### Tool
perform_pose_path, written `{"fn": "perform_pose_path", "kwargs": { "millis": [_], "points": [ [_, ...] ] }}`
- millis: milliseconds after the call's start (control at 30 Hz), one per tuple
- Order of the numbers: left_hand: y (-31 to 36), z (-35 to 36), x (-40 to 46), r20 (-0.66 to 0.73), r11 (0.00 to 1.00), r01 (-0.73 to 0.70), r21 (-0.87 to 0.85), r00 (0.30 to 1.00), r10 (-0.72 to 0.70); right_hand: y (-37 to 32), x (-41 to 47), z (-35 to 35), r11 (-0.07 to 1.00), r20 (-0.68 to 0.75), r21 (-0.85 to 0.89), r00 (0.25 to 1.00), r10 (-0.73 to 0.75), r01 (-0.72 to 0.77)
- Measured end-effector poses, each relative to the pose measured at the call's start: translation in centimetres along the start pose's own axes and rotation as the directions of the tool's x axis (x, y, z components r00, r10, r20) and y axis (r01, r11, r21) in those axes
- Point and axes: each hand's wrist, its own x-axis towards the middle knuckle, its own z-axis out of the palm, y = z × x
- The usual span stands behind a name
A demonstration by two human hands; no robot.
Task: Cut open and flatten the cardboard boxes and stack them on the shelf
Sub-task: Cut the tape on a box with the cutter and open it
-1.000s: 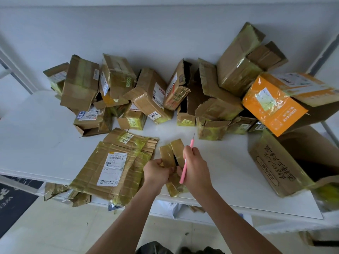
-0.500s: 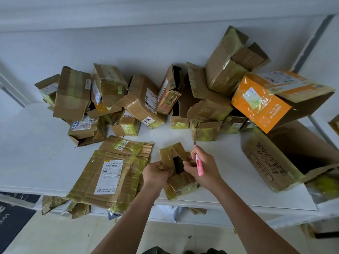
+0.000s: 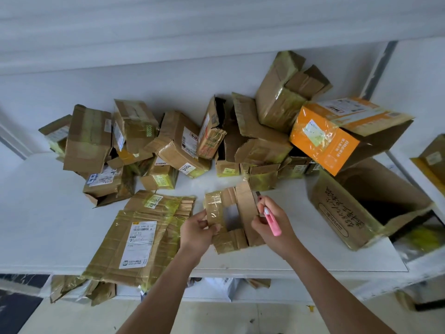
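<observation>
A small taped cardboard box, cut open at both ends so the shelf shows through it, is held between my hands over the white shelf. My left hand grips its left taped wall. My right hand pinches its right wall and also holds a pink utility knife, blade end pointing away from me. A stack of flattened boxes with a white shipping label lies on the shelf just left of my left hand.
Several unflattened boxes are piled along the back of the shelf, among them an orange box at the right. A large open box lies on its side at the right. Cardboard scraps stick out below the shelf's front edge.
The small box has been pulled open wider, from a folded shape into an open frame. My right hand shifted from holding the knife upright over the box to gripping the box's right wall.
</observation>
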Motion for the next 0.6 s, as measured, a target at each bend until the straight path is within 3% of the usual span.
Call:
{"fn": "perform_pose_path", "kwargs": {
  "millis": [167, 300, 467, 600],
  "points": [
    [0.3, 0.1, 0.0, -0.006, 0.995, -0.032, 0.09, 0.999, 0.032, -0.3, 0.1, 0.9, 0.994, -0.02, -0.082, 0.997, -0.075, 0.073],
    [0.9, 0.3, 0.1, 0.01, 0.99, 0.019, 0.137, 1.0, -0.021, -0.1, 0.4, 0.9, 0.98, 0.01, -0.138, 0.99, -0.14, 0.14],
    [1.0, 0.7, -0.4, -0.06, 0.958, -0.002, 0.287, 0.998, 0.021, 0.0, 0.0, 1.1, 0.959, 0.02, -0.208, 0.981, -0.192, 0.192],
    [1.5, 0.0, -0.6, 0.044, 0.982, 0.051, 0.181, 0.997, -0.06, -0.7, 0.1, 1.3, 0.964, 0.017, -0.24, 0.993, -0.114, 0.115]
  ]
}}
